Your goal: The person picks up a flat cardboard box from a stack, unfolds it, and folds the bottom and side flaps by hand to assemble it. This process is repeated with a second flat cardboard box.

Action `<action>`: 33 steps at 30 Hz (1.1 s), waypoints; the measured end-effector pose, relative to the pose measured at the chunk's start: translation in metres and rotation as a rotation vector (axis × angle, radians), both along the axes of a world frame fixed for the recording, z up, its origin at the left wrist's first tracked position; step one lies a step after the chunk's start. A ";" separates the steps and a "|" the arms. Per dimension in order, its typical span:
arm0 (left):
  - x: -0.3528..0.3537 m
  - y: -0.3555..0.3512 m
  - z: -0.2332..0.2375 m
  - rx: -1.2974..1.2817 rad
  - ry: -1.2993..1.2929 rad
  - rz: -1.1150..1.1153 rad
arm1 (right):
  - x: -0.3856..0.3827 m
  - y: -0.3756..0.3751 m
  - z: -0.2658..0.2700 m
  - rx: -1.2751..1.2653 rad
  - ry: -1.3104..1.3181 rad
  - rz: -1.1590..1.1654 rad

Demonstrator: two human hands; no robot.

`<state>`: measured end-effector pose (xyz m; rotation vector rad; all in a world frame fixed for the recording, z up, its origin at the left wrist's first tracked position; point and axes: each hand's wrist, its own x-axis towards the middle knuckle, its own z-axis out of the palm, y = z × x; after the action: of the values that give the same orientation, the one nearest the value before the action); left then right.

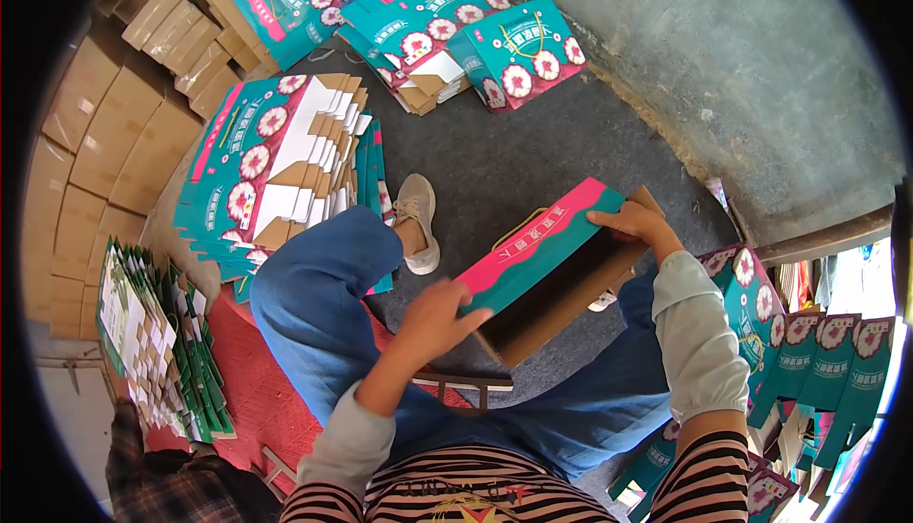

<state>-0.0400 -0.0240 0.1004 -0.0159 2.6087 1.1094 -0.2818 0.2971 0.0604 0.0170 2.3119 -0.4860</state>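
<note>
A teal and pink gift carton (533,242) rests tilted between my knees, its brown inside showing through the open side that faces me. White lettering runs along its pink band, and a yellow cord handle sticks out behind. At the carton's right end my right hand (639,225) grips the edge, thumb on the teal panel and fingers by the brown end flap. My left hand (433,323) is at the left end, slightly blurred, with its thumb and fingers apart near the corner; firm contact is hard to make out.
Flat printed cartons (247,162) are stacked at the left; made-up teal boxes (518,52) stand at the back. Brown cartons (105,133) line the left wall. Green-edged cardboard (162,342) lies near a person's plaid sleeve (143,466). More teal cartons (799,361) stand at the right.
</note>
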 end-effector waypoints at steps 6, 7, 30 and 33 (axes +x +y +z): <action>-0.058 0.038 -0.054 -0.261 0.053 -0.143 | 0.006 -0.008 0.004 0.166 0.079 0.152; -0.061 0.041 -0.055 -0.259 -0.041 -0.165 | 0.007 -0.010 0.006 0.206 0.098 0.191; -0.062 0.043 -0.069 -0.448 0.167 -0.148 | 0.017 -0.014 0.033 0.178 0.340 0.563; -0.062 0.041 -0.071 -0.457 0.177 -0.167 | 0.014 -0.033 0.029 0.333 0.256 0.617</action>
<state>-0.1016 0.0166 0.0295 0.2049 2.9002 0.4616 -0.2674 0.2640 0.0890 -0.6074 2.4552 0.2229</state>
